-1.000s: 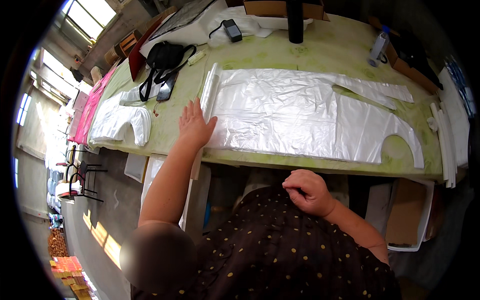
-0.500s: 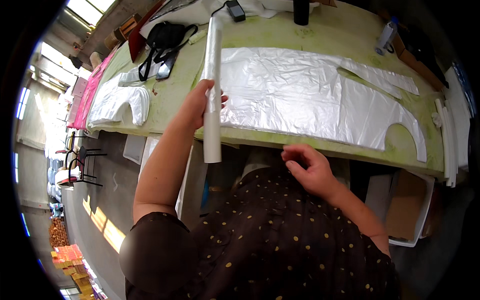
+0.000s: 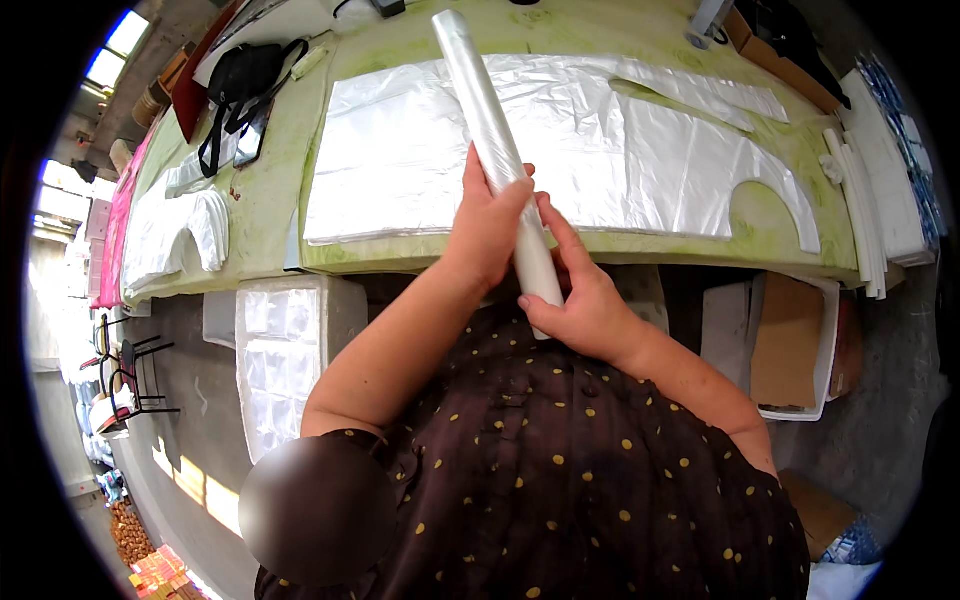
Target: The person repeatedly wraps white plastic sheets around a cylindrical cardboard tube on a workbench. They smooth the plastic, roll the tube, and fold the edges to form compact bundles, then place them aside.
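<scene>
A long roll of clear plastic film is held slanted in front of my body, its far end over the table. My left hand is wrapped round the roll at about its middle. Lower down, my right hand grips the near end, thumb on one side and fingers on the other. Beneath the roll's upper part, a flat stack of shiny plastic sheeting lies on the green-covered table. The sheeting has a curved cut-out and a long slit on its right side.
Another cut plastic piece, a black bag and a phone lie at the left. Thin white tubes rest at the table's right end. A white bin with cardboard and a compartmented white box stand under the front edge.
The roll has tilted and moved right and nearer in my left hand. My right hand has come up from beside it and taken hold of its near end. The view has shifted.
</scene>
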### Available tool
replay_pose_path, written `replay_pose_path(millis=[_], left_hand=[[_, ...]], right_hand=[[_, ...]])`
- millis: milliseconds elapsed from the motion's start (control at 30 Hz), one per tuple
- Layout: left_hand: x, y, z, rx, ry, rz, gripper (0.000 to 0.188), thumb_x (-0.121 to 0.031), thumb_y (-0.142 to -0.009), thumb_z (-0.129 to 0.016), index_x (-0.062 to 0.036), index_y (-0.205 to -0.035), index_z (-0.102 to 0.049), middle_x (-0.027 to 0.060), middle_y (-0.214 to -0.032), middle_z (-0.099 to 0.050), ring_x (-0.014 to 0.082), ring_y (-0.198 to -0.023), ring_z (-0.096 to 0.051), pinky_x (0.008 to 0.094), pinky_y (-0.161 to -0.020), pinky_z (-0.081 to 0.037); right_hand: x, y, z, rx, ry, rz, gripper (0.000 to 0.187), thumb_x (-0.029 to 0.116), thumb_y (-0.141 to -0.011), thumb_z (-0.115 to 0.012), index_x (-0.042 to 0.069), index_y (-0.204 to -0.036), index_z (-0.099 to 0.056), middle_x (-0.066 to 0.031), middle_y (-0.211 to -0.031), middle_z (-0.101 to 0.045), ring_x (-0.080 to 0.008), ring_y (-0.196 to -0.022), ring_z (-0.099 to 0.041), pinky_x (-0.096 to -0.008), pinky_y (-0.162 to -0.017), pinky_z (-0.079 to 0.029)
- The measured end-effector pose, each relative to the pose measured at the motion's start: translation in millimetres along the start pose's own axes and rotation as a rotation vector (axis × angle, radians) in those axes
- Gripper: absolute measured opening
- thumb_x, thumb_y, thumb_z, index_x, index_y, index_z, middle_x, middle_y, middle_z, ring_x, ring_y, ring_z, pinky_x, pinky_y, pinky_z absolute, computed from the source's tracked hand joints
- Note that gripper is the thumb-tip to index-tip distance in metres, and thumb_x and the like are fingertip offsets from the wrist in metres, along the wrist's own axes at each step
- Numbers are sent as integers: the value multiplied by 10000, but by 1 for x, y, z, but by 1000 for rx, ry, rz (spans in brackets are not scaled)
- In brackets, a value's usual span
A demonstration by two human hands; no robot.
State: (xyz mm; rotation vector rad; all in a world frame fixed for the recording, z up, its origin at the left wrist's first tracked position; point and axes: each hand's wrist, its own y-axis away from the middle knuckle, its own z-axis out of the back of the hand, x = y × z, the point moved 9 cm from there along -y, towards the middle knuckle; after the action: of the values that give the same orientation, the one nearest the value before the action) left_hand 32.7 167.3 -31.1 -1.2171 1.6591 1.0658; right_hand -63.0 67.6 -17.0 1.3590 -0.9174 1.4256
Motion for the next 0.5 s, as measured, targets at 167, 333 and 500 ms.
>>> replay_pose_path(millis=[167,333,500], left_hand=[[3,16,-14,215,-133,-63,742,-216,-1071,-474,-205,-1657,-19,179,-1384,-507,245,-1180,-562,393,-962,-516],[-5,-11,-4,366,-549,30,652,-392,-1030,-594,-182,-1599,-354,186,-1632,-269,263,-1400,-413,400,-1110,-410],[-55,-97,33,1,-740,-108,821,-270,-894,-785,-163,-1589,-361,206,-1488,-485,286,-1341,-486,425,-1062,-448]], right_hand=[[8,1,13,-23,194,159,931,134,-799,-708,113,-1615,-260,-249,-1527,-458,-355,-1360,-523,-386,-1094,-431],[-22,29,48,-54,211,-75,914,160,-787,-711,134,-1606,-306,-226,-1507,-496,-316,-1347,-538,-369,-1096,-428],[-26,65,71,-45,267,-147,894,157,-777,-705,148,-1593,-339,-221,-1473,-523,-315,-1307,-564,-362,-1078,-441]])
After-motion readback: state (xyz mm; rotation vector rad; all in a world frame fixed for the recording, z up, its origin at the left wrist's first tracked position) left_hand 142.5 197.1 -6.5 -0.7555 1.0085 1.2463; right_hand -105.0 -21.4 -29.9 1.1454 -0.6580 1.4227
